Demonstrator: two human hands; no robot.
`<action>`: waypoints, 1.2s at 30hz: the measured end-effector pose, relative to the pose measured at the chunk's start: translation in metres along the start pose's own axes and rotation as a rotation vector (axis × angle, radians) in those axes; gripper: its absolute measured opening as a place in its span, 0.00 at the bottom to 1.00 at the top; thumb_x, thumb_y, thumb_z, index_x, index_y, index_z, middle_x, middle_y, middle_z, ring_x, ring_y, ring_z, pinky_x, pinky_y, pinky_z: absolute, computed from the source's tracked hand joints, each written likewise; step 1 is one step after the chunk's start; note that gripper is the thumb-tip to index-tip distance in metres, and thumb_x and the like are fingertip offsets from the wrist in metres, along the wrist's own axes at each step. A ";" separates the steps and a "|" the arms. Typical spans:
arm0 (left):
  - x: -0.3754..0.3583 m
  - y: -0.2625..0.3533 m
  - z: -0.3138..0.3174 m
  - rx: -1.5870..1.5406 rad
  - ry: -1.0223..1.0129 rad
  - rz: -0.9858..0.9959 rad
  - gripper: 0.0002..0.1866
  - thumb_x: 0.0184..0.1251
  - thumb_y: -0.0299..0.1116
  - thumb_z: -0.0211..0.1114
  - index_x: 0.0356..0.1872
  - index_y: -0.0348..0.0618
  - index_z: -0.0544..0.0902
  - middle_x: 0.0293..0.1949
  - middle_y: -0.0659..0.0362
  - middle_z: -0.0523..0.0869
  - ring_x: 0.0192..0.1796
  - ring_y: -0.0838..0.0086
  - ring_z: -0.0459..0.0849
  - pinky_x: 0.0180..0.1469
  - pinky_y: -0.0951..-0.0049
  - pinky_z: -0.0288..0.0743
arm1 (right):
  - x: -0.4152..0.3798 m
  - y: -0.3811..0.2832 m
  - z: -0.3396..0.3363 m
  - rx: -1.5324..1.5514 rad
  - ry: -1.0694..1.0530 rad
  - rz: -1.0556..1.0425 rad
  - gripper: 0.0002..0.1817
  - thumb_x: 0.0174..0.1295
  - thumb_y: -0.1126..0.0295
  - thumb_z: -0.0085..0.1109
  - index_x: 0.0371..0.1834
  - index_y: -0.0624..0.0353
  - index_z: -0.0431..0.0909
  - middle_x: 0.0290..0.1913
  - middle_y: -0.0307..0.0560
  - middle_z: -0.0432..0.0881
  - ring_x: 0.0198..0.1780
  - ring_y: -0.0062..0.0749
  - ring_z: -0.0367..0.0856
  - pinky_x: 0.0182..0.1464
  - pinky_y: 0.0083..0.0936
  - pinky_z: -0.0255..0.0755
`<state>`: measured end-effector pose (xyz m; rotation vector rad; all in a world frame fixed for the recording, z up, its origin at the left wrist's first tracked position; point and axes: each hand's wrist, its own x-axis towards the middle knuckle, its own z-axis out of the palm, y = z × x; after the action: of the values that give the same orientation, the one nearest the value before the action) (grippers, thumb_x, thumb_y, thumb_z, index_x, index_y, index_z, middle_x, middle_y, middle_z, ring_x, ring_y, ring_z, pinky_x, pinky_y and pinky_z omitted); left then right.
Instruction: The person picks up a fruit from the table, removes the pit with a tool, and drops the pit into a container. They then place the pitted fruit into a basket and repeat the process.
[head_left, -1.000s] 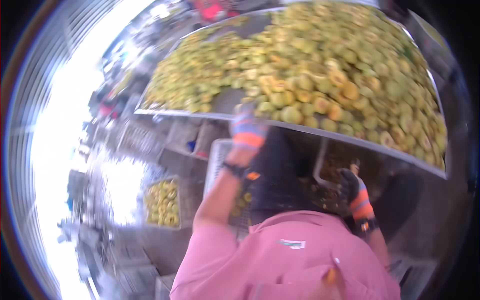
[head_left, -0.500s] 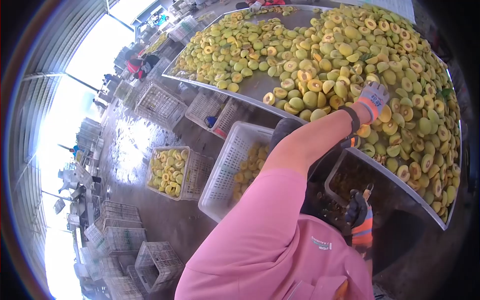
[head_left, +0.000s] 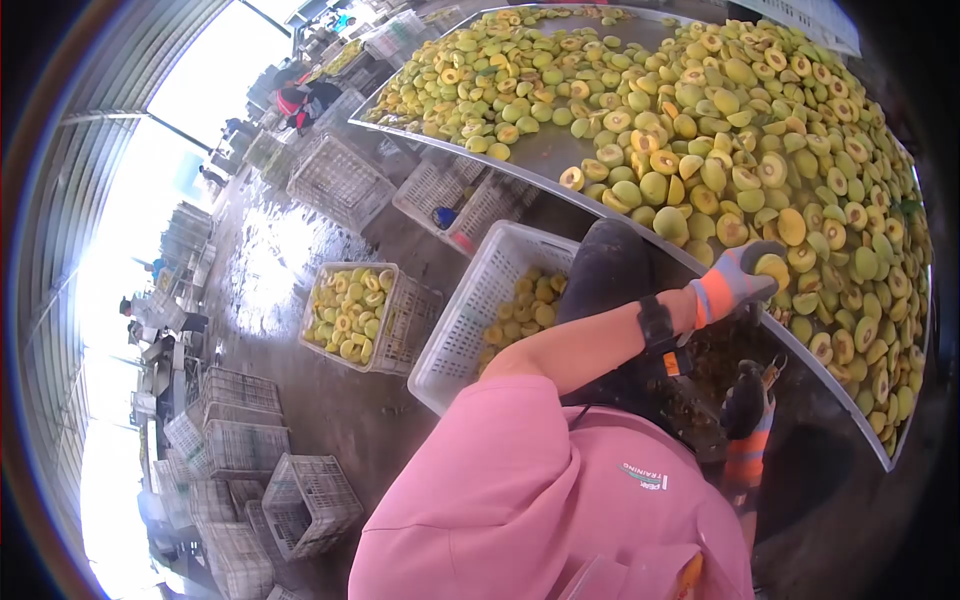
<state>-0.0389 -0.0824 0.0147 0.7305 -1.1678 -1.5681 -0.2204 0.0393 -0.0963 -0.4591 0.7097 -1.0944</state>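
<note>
Ribbed wall [head_left: 75,190] at far left, bright openings in it, stacked empty crates [head_left: 243,430] below. Dark floor [head_left: 262,285] looks wet and shiny in places; a person in a red top [head_left: 293,103] is bent over in the background. Next, a crate [head_left: 408,325] full of yellow-green fruit halves, then a white basket [head_left: 440,335] partly filled with fruit, beside the wearer's dark-clad leg [head_left: 606,270]. Metal table [head_left: 548,152] spans the top and right, raised edge, bare grey patch near its left part, heaped with cut fruit [head_left: 800,150], many cut sides up. Gloved left hand [head_left: 745,283] at the near edge, fingers curled, pinching a fruit half [head_left: 772,269]. Gloved right hand [head_left: 746,405] lower, off the table, fingers closed around a small tool [head_left: 772,372], metal tip up.
</note>
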 end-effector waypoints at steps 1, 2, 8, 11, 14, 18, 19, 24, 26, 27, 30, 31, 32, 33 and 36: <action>-0.010 -0.001 -0.006 -0.016 0.031 0.031 0.23 0.59 0.26 0.65 0.57 0.41 0.76 0.40 0.61 0.83 0.39 0.79 0.81 0.38 0.76 0.77 | 0.010 0.006 -0.002 -0.094 0.030 -0.081 0.13 0.73 0.63 0.48 0.50 0.57 0.78 0.22 0.30 0.68 0.19 0.15 0.68 0.16 0.18 0.61; -0.020 -0.006 -0.010 -0.042 0.049 0.046 0.21 0.62 0.26 0.64 0.57 0.42 0.76 0.41 0.61 0.83 0.37 0.79 0.82 0.33 0.75 0.78 | 0.015 0.008 -0.010 -0.188 0.084 -0.165 0.14 0.73 0.63 0.48 0.51 0.58 0.78 0.23 0.30 0.70 0.20 0.15 0.70 0.17 0.18 0.63; -0.057 0.016 -0.015 -0.465 0.070 -0.320 0.24 0.75 0.52 0.48 0.56 0.44 0.76 0.47 0.56 0.84 0.43 0.71 0.84 0.34 0.74 0.79 | 0.033 -0.031 0.006 0.184 -0.074 0.235 0.13 0.72 0.60 0.51 0.51 0.55 0.76 0.19 0.26 0.59 0.17 0.15 0.57 0.18 0.16 0.52; -0.060 0.010 -0.008 -0.387 0.186 -0.297 0.24 0.74 0.52 0.49 0.57 0.43 0.76 0.47 0.56 0.83 0.43 0.72 0.83 0.32 0.73 0.79 | 0.012 -0.029 0.023 0.086 -0.010 0.145 0.12 0.69 0.61 0.55 0.48 0.56 0.78 0.21 0.28 0.67 0.17 0.14 0.62 0.19 0.16 0.54; -0.060 -0.003 -0.017 -0.274 0.110 -0.294 0.20 0.75 0.45 0.50 0.56 0.41 0.76 0.48 0.54 0.84 0.41 0.70 0.83 0.33 0.74 0.79 | -0.012 -0.031 0.060 -0.139 0.090 -0.064 0.11 0.66 0.63 0.60 0.45 0.57 0.80 0.23 0.31 0.73 0.19 0.14 0.66 0.19 0.16 0.56; -0.058 -0.028 -0.025 0.965 -0.117 0.494 0.14 0.72 0.26 0.53 0.56 0.34 0.75 0.48 0.50 0.83 0.45 0.65 0.84 0.43 0.69 0.81 | -0.021 -0.035 0.073 -0.197 -0.014 0.001 0.14 0.64 0.63 0.61 0.46 0.61 0.79 0.27 0.32 0.78 0.22 0.11 0.71 0.21 0.12 0.63; -0.060 -0.027 -0.019 0.937 -0.130 0.486 0.15 0.70 0.23 0.53 0.56 0.33 0.74 0.49 0.48 0.82 0.46 0.63 0.83 0.46 0.68 0.80 | -0.022 -0.035 0.075 -0.205 0.018 0.000 0.13 0.63 0.64 0.63 0.45 0.60 0.79 0.26 0.34 0.78 0.22 0.14 0.72 0.22 0.14 0.63; -0.067 -0.030 0.002 0.692 -0.110 0.320 0.16 0.65 0.17 0.52 0.55 0.28 0.72 0.52 0.43 0.80 0.50 0.54 0.82 0.53 0.64 0.78 | -0.026 -0.038 0.079 -0.244 0.035 0.008 0.15 0.57 0.66 0.69 0.43 0.63 0.80 0.28 0.40 0.81 0.27 0.19 0.75 0.27 0.19 0.69; -0.063 -0.035 -0.002 0.830 -0.147 0.415 0.17 0.64 0.18 0.52 0.54 0.28 0.72 0.52 0.42 0.79 0.50 0.50 0.81 0.54 0.62 0.77 | -0.027 -0.037 0.080 -0.268 0.044 0.016 0.17 0.56 0.65 0.70 0.42 0.65 0.80 0.29 0.41 0.81 0.30 0.19 0.76 0.29 0.20 0.70; -0.062 -0.035 -0.001 0.952 -0.179 0.507 0.17 0.63 0.18 0.52 0.54 0.28 0.72 0.53 0.42 0.79 0.50 0.49 0.81 0.55 0.61 0.77 | -0.027 -0.037 0.079 -0.300 0.074 0.042 0.17 0.55 0.65 0.71 0.42 0.66 0.80 0.30 0.41 0.82 0.31 0.19 0.76 0.30 0.21 0.71; -0.068 -0.035 0.004 0.734 -0.145 0.345 0.16 0.64 0.19 0.53 0.53 0.28 0.73 0.52 0.42 0.79 0.50 0.48 0.81 0.55 0.61 0.77 | -0.020 -0.029 0.070 -0.451 0.129 0.066 0.18 0.54 0.64 0.72 0.41 0.68 0.81 0.31 0.42 0.82 0.31 0.20 0.76 0.31 0.22 0.71; -0.070 -0.035 0.004 0.697 -0.143 0.320 0.16 0.64 0.19 0.53 0.53 0.28 0.73 0.52 0.42 0.79 0.50 0.48 0.81 0.55 0.60 0.77 | -0.019 -0.025 0.068 -0.510 0.141 0.067 0.19 0.54 0.64 0.72 0.40 0.69 0.81 0.31 0.42 0.82 0.31 0.20 0.76 0.31 0.22 0.72; -0.069 -0.039 0.000 0.715 -0.155 0.339 0.17 0.63 0.19 0.53 0.53 0.29 0.73 0.52 0.42 0.79 0.51 0.48 0.81 0.55 0.60 0.77 | -0.019 -0.021 0.064 -0.503 0.164 0.081 0.19 0.54 0.63 0.72 0.39 0.69 0.81 0.31 0.42 0.82 0.31 0.20 0.76 0.31 0.22 0.72; -0.069 -0.043 -0.004 0.790 -0.160 0.383 0.17 0.63 0.19 0.53 0.53 0.29 0.73 0.52 0.42 0.79 0.51 0.49 0.81 0.55 0.60 0.77 | -0.023 -0.027 0.069 -0.496 0.188 0.096 0.20 0.54 0.63 0.73 0.39 0.70 0.80 0.31 0.43 0.82 0.31 0.20 0.77 0.31 0.22 0.71; -0.069 -0.047 -0.007 1.129 -0.146 0.576 0.17 0.62 0.18 0.54 0.54 0.30 0.74 0.53 0.42 0.79 0.52 0.49 0.80 0.55 0.60 0.76 | -0.025 -0.026 0.072 -0.376 0.198 0.056 0.18 0.60 0.59 0.66 0.46 0.61 0.79 0.26 0.37 0.79 0.23 0.19 0.73 0.25 0.19 0.67</action>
<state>-0.0279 -0.0184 -0.0378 0.8496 -2.1546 -0.3875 -0.1925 0.0511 -0.0217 -0.6512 1.1058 -0.9625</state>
